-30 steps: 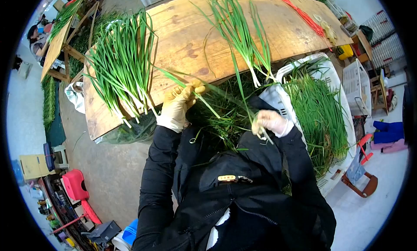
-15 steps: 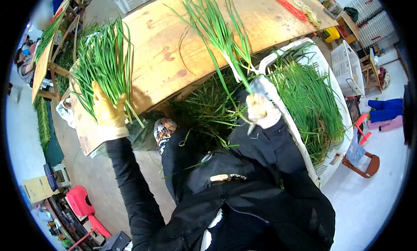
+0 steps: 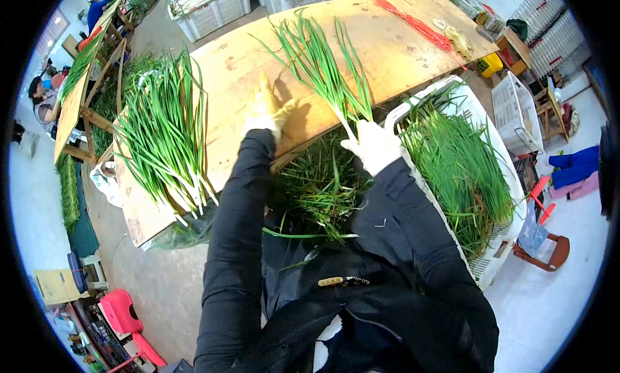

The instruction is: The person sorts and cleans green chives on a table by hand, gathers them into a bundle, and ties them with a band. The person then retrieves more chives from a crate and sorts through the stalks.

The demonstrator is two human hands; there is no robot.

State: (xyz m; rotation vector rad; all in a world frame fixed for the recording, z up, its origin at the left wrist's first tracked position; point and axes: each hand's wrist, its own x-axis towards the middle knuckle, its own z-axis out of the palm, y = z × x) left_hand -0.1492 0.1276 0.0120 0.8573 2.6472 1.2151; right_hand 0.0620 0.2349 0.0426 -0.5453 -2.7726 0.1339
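Note:
My left hand (image 3: 266, 108), in a yellowish glove, hovers over or rests on the wooden table (image 3: 226, 70) with its fingers spread, holding nothing. At the table's near edge my gloved right hand (image 3: 376, 147) is closed around the white stem ends of a small bunch of green onions (image 3: 323, 66), whose leaves lie across the board. A larger bunch of green onions (image 3: 165, 121) lies on the table to the left, white ends toward me. Close to my right hand stands a white crate (image 3: 426, 191) filled with greens (image 3: 458, 160).
Red ties (image 3: 420, 28) and a pair of gloves (image 3: 455, 39) lie at the table's far right. Loose greens (image 3: 316, 186) are heaped below the near edge. White crates (image 3: 210, 15) stand behind the table. Another person (image 3: 45, 102) is at a table on the left.
My left hand has left the larger bunch and moved right over the table. My right hand has moved up from near my lap to the small bunch's stems; the stalk it held now lies there.

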